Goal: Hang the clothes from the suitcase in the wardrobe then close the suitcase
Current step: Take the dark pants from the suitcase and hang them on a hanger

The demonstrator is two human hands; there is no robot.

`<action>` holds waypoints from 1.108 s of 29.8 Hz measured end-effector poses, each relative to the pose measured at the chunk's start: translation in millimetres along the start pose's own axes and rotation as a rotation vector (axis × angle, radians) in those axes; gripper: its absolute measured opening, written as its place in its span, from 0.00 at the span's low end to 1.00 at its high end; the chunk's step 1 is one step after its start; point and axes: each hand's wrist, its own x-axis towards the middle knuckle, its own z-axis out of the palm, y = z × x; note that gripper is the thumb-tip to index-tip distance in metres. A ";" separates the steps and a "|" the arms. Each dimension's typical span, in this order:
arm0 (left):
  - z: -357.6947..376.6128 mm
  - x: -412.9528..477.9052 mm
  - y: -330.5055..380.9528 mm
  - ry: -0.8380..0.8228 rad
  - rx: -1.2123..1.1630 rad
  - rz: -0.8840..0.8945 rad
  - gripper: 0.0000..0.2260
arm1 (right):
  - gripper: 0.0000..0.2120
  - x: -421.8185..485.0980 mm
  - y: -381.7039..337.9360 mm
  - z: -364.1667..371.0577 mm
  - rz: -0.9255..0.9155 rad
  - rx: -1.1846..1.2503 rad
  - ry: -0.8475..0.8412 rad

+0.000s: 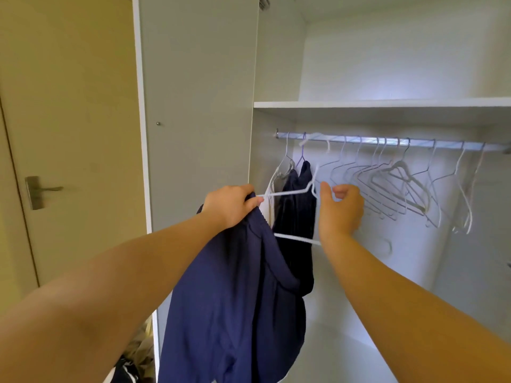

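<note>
Presently, the fingers [254, 200] of the left hand [231, 207] are curled tight, clamping one end of a white wire hanger [290, 193] together with a navy garment [226, 299] that droops below the rail [359, 139]. The right hand [343, 210], also below the rail, curls beside the hanger's hook; contact cannot be determined. A dark garment [296, 217] hangs at the rail's left end.

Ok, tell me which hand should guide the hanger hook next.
Probably right: the right hand is by the neck of the white hanger, below the rail; the left hand grips the navy garment and the hanger's end.
</note>
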 end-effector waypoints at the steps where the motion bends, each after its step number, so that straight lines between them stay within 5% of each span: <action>1: -1.0 0.9 -0.1 0.034 -0.043 -0.014 0.14 | 0.10 -3.2 -2.4 1.3 -0.022 0.008 -0.006; 5: -5.0 4.1 2.8 0.129 -0.136 0.017 0.11 | 0.04 -26.2 -4.2 16.4 0.028 -0.026 -0.597; 7: -8.6 5.2 4.4 0.150 -0.130 0.046 0.10 | 0.12 -35.2 -1.8 22.1 0.021 -0.070 -0.806; 15: -18.0 6.9 -13.1 0.237 -0.164 -0.115 0.12 | 0.10 -44.8 -1.1 25.4 0.313 0.404 -0.908; 17: -22.9 8.5 -14.9 0.279 -0.229 -0.151 0.12 | 0.10 -49.5 6.1 22.9 0.339 0.317 -1.033; 21: -36.9 8.9 -24.5 0.360 -0.188 -0.142 0.12 | 0.06 -55.8 30.9 10.5 0.166 -0.252 -1.321; 26: -42.6 -2.7 -58.7 0.501 0.243 0.113 0.20 | 0.17 -23.2 44.6 -0.2 -0.398 -0.818 -0.986; 29: -43.7 -7.9 -77.2 0.515 0.288 0.225 0.24 | 0.17 -8.0 39.9 -3.2 -0.482 -0.891 -0.894; 33: -49.0 -13.0 -99.3 0.582 0.320 0.248 0.13 | 0.18 3.9 39.5 -9.3 -0.503 -0.981 -0.812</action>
